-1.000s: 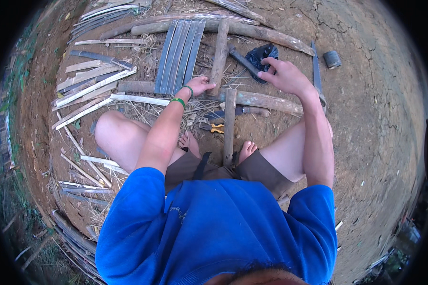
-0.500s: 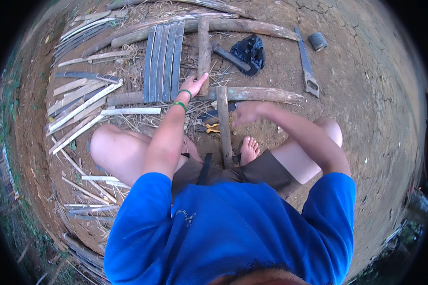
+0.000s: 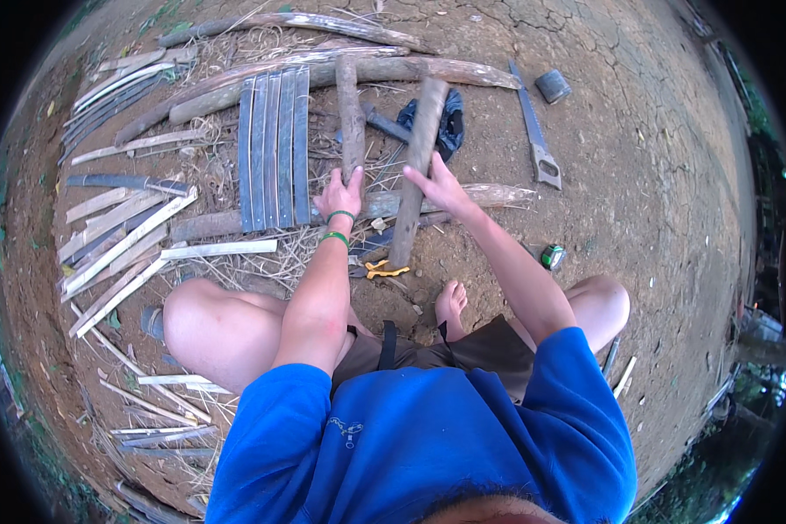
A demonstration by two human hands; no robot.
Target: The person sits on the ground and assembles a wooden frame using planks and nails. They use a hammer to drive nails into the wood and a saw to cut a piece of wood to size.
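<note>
My left hand (image 3: pixel 339 194) grips the near end of a short round wooden stick (image 3: pixel 349 109), which lies pointing away from me beside a row of dark flat slats (image 3: pixel 273 148). My right hand (image 3: pixel 442 189) is closed around the middle of a second, thicker stick (image 3: pixel 426 122), its thumb laid across the wood. This stick slants over the near log (image 3: pixel 485 196), its near end by the yellow-handled pliers (image 3: pixel 384 269). Behind it, a hammer-like tool (image 3: pixel 386 124) and a black plastic bag (image 3: pixel 451 127) are partly covered.
Curved logs (image 3: pixel 472 72) lie across the far side. A handsaw (image 3: pixel 533 131) and a dark cylindrical block (image 3: pixel 552 86) rest on the dirt at right. A green tape measure (image 3: pixel 552 256) sits near my right knee. Split strips (image 3: pixel 131 236) are piled at left.
My right hand has taken hold of the thicker stick, which has moved away from my lap toward the far logs. My left hand stays on its stick. The tape measure has come into sight.
</note>
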